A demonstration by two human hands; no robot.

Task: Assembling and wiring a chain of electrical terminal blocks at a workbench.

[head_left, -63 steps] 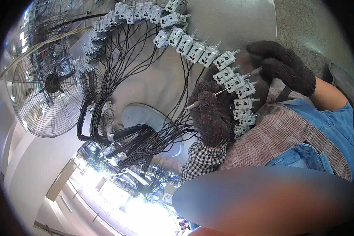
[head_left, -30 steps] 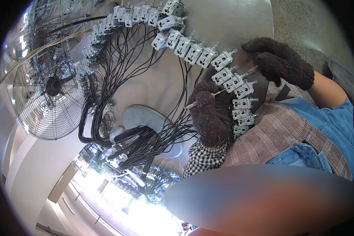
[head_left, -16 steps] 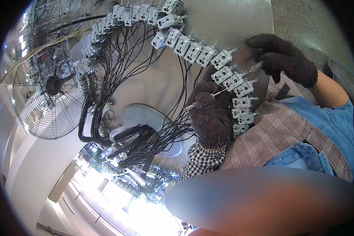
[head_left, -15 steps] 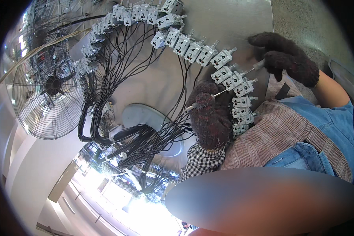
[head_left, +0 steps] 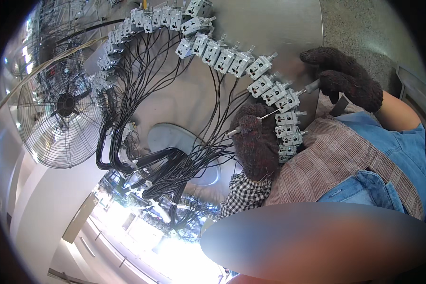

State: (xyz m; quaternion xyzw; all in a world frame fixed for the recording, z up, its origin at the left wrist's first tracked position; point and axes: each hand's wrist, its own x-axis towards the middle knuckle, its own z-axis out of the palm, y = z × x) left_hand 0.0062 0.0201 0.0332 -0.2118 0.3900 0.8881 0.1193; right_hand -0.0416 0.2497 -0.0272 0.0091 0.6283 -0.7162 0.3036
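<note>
Dark knitted gloves cover both hands. My left hand is closed around a thin metal rod with a pale end, whose other end points at the row of small grey boxes. My right hand grips a tool with a grey cylindrical handle, like a screwdriver. The tool's tip meets or nearly meets a box in the curved row; the exact contact is too small to tell. Several boxes stand side by side, each with a short stub on its outer side. Black cables run from many of them.
The boxes lie along a metal table. A thick bundle of black cables passes near a grey oval plate. At the left stands a wire-guarded fan. Speckled floor shows beyond the table's edge.
The right hand has dropped slightly, bringing its tool closer to the boxes. The row of boxes appears shifted a little left in the picture. The left hand keeps hold of the rod.
</note>
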